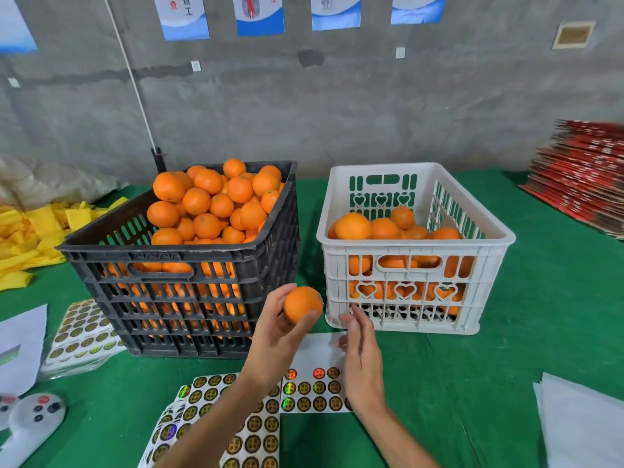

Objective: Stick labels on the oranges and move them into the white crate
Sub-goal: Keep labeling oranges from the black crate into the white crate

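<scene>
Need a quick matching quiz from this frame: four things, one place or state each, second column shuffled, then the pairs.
Things:
1. black crate
2. white crate
3. left hand
4. label sheet

Places or states:
A. partly filled with oranges
B. flat on the green cloth, under the right hand
C. heaped with oranges above its rim
D. holding one orange

Pairs: 1-C, 2-A, 3-D, 4-B
</scene>
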